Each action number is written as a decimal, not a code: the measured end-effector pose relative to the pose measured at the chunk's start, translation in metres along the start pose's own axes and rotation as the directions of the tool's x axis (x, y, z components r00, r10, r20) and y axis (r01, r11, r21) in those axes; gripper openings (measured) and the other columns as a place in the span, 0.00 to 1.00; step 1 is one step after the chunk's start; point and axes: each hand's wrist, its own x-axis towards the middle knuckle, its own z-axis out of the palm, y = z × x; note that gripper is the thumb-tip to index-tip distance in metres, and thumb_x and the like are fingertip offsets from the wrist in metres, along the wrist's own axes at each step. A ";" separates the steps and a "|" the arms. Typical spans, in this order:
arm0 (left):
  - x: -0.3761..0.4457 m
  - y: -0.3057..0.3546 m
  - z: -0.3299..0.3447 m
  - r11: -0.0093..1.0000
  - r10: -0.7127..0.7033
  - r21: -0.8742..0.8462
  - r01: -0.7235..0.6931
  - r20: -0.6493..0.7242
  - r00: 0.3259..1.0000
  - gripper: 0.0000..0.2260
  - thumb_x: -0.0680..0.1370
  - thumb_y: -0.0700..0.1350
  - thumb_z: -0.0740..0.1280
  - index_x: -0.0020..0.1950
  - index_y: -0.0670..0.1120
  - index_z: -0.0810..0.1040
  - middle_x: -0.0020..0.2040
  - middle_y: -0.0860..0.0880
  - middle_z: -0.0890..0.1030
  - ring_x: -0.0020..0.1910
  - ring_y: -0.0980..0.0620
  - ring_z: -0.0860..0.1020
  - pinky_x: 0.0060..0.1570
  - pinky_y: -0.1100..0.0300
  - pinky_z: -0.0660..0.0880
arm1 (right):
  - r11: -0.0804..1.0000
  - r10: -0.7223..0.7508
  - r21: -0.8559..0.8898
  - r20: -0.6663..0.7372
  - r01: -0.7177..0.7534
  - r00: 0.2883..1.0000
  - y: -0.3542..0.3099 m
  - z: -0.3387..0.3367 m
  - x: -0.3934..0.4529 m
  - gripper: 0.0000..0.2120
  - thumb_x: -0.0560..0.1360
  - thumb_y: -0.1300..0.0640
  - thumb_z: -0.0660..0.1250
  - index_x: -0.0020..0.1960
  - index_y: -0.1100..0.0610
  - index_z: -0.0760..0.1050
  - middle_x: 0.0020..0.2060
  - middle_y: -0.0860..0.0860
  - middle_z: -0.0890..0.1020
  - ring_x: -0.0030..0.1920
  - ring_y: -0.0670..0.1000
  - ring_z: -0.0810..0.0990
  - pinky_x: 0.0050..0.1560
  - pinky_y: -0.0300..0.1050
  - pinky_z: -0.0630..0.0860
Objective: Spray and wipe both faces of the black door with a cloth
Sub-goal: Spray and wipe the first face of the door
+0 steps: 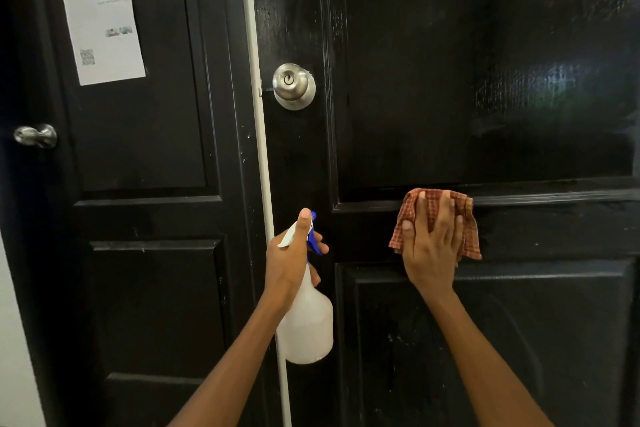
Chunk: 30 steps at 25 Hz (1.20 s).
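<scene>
- The right hand (431, 246) is pressing flat, fingers spread, on a red checked cloth (438, 218) against the black door (450, 80).
- The cloth is sitting bunched on the horizontal rail between the upper and lower panels, its top edge touching the moulding at the foot of the upper panel.
- The left hand (294, 253) is gripping the neck of a translucent white spray bottle (306, 329), fingers curled round it and thumb lying up along the white and blue trigger head (311, 236).
- The bottle is hanging upright in front of the door's left stile, below the silver door knob (293, 85), with its nozzle facing the door.
- A white strip of frame (258, 114) is running down just left of the knob.
- Beyond the strip, a second black door (145, 149) is showing its own knob (36, 136) and a printed paper sheet (102, 22) stuck on its upper panel.
- Streaks are showing on the glossy upper panel at the right.
</scene>
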 end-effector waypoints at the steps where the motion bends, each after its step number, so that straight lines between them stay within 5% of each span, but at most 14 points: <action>1: 0.003 0.001 0.003 1.000 0.002 0.003 -0.002 0.001 1.000 0.30 0.75 0.65 0.59 0.50 0.39 0.80 0.42 0.41 0.85 0.25 0.51 0.78 0.24 0.61 0.74 | 0.999 0.030 0.015 -0.014 -0.030 0.999 0.001 0.002 -0.002 0.29 0.86 0.46 0.50 0.83 0.54 0.51 0.82 0.61 0.49 0.82 0.61 0.48 0.80 0.62 0.47; 8: 0.016 0.005 0.013 0.996 -0.085 0.031 0.085 0.003 0.996 0.32 0.74 0.68 0.59 0.48 0.38 0.79 0.37 0.42 0.82 0.26 0.54 0.78 0.28 0.61 0.76 | 0.993 -0.054 0.101 -0.065 0.060 0.996 0.003 0.008 -0.007 0.25 0.85 0.47 0.53 0.79 0.55 0.60 0.78 0.57 0.64 0.81 0.60 0.56 0.80 0.62 0.50; 11: 0.019 0.002 0.016 0.994 -0.095 0.061 0.095 -0.003 0.995 0.32 0.74 0.69 0.60 0.48 0.39 0.80 0.37 0.43 0.83 0.28 0.53 0.79 0.33 0.58 0.76 | 0.994 -0.045 0.099 -0.037 0.048 0.998 -0.002 0.007 -0.008 0.26 0.84 0.46 0.54 0.79 0.55 0.61 0.80 0.55 0.62 0.82 0.59 0.53 0.81 0.60 0.47; 14: 0.017 0.001 0.018 0.992 -0.125 0.033 0.125 0.013 0.992 0.31 0.74 0.68 0.61 0.46 0.38 0.78 0.33 0.43 0.80 0.26 0.52 0.77 0.26 0.60 0.74 | 0.997 -0.076 0.018 -0.010 0.077 0.997 -0.007 0.010 -0.011 0.28 0.85 0.45 0.51 0.82 0.55 0.56 0.82 0.56 0.57 0.82 0.60 0.50 0.80 0.60 0.44; 19: 0.012 0.002 0.015 0.999 -0.044 0.016 0.045 -0.062 0.997 0.29 0.74 0.67 0.59 0.51 0.42 0.80 0.40 0.43 0.84 0.25 0.49 0.78 0.24 0.61 0.76 | 0.965 -0.259 -0.025 0.063 0.261 0.964 -0.050 0.018 -0.011 0.30 0.85 0.43 0.50 0.83 0.54 0.53 0.82 0.57 0.52 0.82 0.60 0.50 0.80 0.60 0.45; 24: 0.009 0.004 0.008 1.000 0.002 0.018 -0.001 -0.066 0.998 0.28 0.76 0.66 0.58 0.51 0.42 0.80 0.39 0.44 0.85 0.24 0.46 0.77 0.25 0.59 0.76 | 0.970 -0.243 -0.007 0.019 0.243 0.970 -0.113 0.041 -0.010 0.30 0.83 0.43 0.57 0.80 0.57 0.61 0.77 0.59 0.62 0.79 0.62 0.58 0.79 0.59 0.48; 30: 0.008 0.002 0.026 1.000 -0.011 0.021 0.012 -0.050 0.999 0.28 0.75 0.66 0.58 0.50 0.42 0.81 0.40 0.45 0.85 0.25 0.47 0.78 0.24 0.60 0.76 | 0.913 -0.407 -0.006 0.020 0.407 0.913 -0.042 0.016 0.010 0.27 0.84 0.42 0.54 0.79 0.54 0.63 0.77 0.55 0.65 0.77 0.59 0.63 0.77 0.57 0.56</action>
